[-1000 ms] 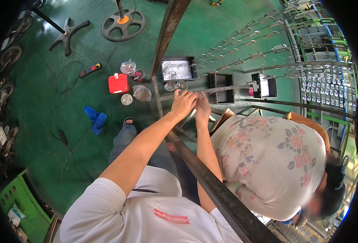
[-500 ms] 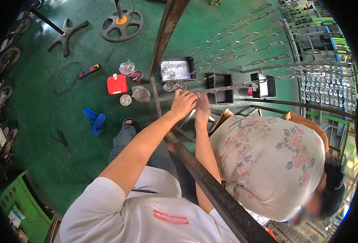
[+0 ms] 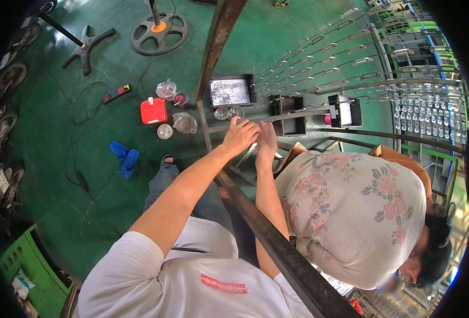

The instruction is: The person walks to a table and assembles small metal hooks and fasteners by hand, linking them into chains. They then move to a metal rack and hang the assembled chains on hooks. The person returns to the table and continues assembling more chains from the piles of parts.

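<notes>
Both of my hands meet at a flat metal bar (image 3: 303, 113) of a rack, near its left part. My left hand (image 3: 240, 135) is closed, its fingers bent over toward the bar; what the fingertips grip is too small to make out. Beside it, touching or nearly so, my right hand (image 3: 266, 143) points its bunched fingertips up at the same bar, and anything between them is hidden. Two small clear tubs, a left one (image 3: 221, 113) and a right one (image 3: 236, 112), stand just beyond my left hand. Strings of metal links (image 3: 327, 61) stretch off beyond the bar.
A co-worker in a flowered top (image 3: 351, 212) bends close on my right. A dark frame beam (image 3: 287, 249) crosses beside my right forearm. Black bins (image 3: 290, 124), a tray of small wire parts (image 3: 229, 91), a red box (image 3: 153, 111) and blue slippers (image 3: 124, 158) sit on the green floor.
My right fingertips have shifted slightly and look straighter at the bar; my left hand has barely moved. The link strings have swung a little, and the co-worker's head has turned slightly.
</notes>
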The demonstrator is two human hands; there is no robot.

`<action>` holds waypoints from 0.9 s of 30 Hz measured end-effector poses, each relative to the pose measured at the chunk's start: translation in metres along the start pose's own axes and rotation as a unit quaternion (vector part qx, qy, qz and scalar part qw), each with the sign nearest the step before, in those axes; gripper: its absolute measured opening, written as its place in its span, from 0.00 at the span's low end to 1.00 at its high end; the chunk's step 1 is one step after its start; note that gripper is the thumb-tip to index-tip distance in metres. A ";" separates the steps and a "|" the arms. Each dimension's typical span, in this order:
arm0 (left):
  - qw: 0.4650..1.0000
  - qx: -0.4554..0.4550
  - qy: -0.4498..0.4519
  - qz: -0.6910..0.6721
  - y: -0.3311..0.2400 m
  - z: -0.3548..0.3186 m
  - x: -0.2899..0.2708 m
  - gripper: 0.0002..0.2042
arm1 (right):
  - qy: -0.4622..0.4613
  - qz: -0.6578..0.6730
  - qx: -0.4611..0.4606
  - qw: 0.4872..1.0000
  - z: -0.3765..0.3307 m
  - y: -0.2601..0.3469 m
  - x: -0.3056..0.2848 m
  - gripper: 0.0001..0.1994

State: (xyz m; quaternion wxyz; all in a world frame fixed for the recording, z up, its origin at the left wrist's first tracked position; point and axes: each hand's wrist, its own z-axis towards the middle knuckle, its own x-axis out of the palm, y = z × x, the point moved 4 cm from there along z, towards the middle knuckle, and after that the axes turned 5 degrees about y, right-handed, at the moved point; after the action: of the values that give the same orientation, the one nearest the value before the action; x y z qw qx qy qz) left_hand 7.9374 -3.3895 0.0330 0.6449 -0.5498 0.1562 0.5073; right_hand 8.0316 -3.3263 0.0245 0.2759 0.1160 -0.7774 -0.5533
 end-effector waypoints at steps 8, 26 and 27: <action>1.000 0.001 -0.014 -0.012 0.001 -0.001 -0.003 0.06 | 0.026 -0.041 -0.018 0.999 -0.003 0.006 -0.002 0.36; 0.962 0.207 0.128 -0.125 0.004 -0.093 -0.200 0.07 | -0.325 -0.003 -0.117 0.939 -0.273 0.023 -0.010 0.22; 0.953 0.237 0.140 -0.124 -0.002 -0.102 -0.214 0.07 | -0.343 0.000 -0.133 0.930 -0.296 0.018 0.003 0.21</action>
State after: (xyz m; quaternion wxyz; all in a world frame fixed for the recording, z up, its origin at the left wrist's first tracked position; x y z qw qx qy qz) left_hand 7.8822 -3.5811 0.1608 0.7861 -0.4617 0.2915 0.2897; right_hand 8.1963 -3.5563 0.1118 0.0053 -0.1184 -0.7441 -0.6575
